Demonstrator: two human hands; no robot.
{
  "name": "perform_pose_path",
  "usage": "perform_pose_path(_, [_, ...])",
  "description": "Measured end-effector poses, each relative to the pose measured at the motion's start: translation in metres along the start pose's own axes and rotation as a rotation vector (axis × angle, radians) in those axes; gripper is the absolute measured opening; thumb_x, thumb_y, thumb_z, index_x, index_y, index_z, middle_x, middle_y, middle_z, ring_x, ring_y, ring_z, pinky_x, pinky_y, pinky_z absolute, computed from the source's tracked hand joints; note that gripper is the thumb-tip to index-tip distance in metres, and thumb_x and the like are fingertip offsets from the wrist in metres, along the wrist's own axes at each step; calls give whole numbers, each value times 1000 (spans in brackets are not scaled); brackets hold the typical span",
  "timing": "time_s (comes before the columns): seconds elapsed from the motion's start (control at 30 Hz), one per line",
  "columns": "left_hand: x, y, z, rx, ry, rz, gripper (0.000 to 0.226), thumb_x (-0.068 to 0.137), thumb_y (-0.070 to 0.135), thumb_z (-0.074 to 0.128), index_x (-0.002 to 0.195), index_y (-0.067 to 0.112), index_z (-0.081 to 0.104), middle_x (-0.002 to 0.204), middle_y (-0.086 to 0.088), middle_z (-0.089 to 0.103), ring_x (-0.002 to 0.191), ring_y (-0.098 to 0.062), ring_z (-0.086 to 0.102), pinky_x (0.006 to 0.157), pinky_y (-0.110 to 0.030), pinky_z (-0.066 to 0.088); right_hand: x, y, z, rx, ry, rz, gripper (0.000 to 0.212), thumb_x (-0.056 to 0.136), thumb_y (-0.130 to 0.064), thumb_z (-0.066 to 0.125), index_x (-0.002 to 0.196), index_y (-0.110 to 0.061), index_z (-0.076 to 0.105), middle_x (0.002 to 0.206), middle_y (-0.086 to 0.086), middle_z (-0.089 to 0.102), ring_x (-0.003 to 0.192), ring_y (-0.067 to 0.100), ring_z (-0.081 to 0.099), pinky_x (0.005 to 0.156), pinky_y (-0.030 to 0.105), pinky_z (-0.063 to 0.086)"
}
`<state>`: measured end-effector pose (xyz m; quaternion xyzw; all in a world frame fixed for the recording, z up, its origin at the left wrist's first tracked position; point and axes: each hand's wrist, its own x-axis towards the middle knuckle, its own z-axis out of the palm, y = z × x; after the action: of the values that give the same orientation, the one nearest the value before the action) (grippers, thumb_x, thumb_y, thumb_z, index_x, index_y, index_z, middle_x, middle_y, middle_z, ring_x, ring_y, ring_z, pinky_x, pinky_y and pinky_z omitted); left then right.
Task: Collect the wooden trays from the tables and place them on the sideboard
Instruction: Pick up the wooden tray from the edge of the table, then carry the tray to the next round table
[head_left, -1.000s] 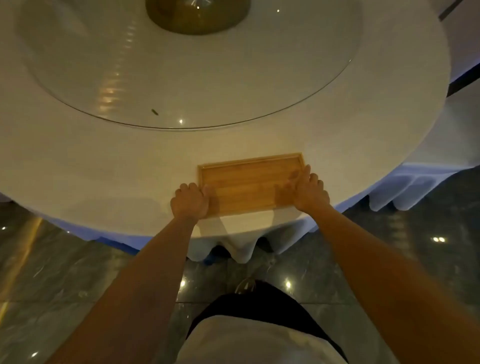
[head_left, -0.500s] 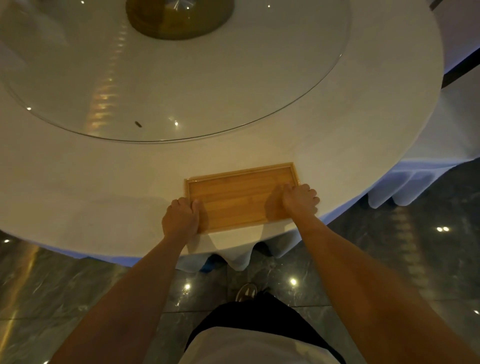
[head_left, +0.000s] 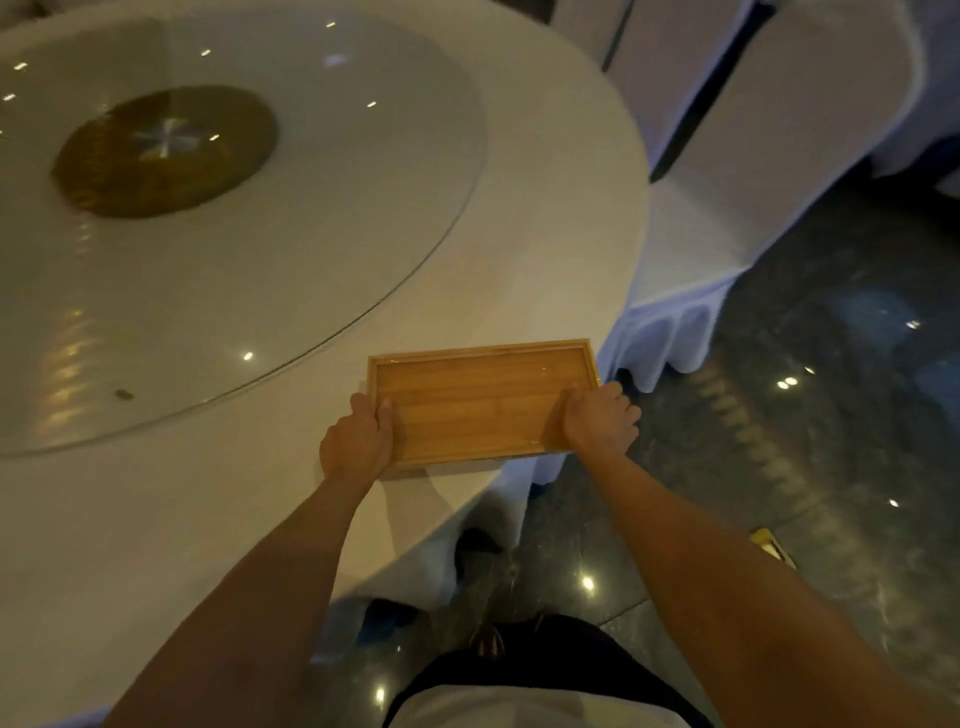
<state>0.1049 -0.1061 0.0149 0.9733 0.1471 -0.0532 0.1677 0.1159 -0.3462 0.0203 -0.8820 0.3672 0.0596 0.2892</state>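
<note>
An empty rectangular wooden tray with a raised rim is held a little above the near edge of a round table draped in white cloth. My left hand grips the tray's left short side, thumb inside the rim. On the right short side, my right hand is closed over the edge. The tray's right end sticks out past the table's edge, over the floor.
A large glass turntable with a dark round base covers the table's middle. Chairs in white covers stand at the upper right. Dark glossy stone floor lies to the right and below, with a small yellow object on it.
Both hands closed on the tray's short sides and raised it off the cloth. The view has swung right, so the table now sits to the left and the chairs appear.
</note>
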Motion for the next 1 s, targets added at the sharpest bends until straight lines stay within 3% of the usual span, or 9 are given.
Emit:
perform_pose_path(0.37, [24, 285, 38, 39, -32, 481, 46, 96, 42, 24, 106, 1, 44, 92, -22, 64, 70, -32, 55, 58, -33, 37, 130, 126, -187, 320, 223, 163, 50, 93, -33, 42, 130, 1, 37, 139, 22, 39, 122, 41, 46, 97, 44, 39])
perform_pose_path(0.57, [-6, 479, 88, 10, -84, 634, 46, 96, 41, 25, 112, 1, 43, 107, -27, 61, 95, -43, 58, 76, -44, 45, 224, 227, -306, 398, 327, 240, 51, 95, -34, 36, 132, 1, 35, 140, 22, 38, 122, 41, 45, 100, 47, 38])
perform_pose_path(0.8, [-44, 677, 127, -46, -70, 732, 43, 94, 38, 29, 109, 2, 48, 98, -23, 64, 90, -41, 61, 74, -45, 47, 326, 315, -436, 384, 457, 260, 45, 96, -34, 33, 128, -2, 36, 135, 20, 42, 114, 39, 51, 90, 44, 42])
perform_pose_path(0.9, [-43, 743, 148, -61, -156, 738, 43, 96, 39, 28, 110, 4, 48, 109, -21, 62, 97, -36, 60, 84, -42, 47, 372, 345, -466, 406, 469, 271, 42, 96, -33, 34, 124, -3, 38, 130, 20, 46, 109, 36, 53, 80, 38, 41])
perform_pose_path(1.0, [-32, 807, 177, -55, -243, 759, 47, 96, 43, 24, 116, 5, 43, 118, -20, 58, 105, -34, 58, 91, -43, 46, 424, 373, -486, 433, 467, 293, 40, 97, -33, 36, 122, -3, 39, 126, 20, 51, 108, 34, 55, 83, 41, 46])
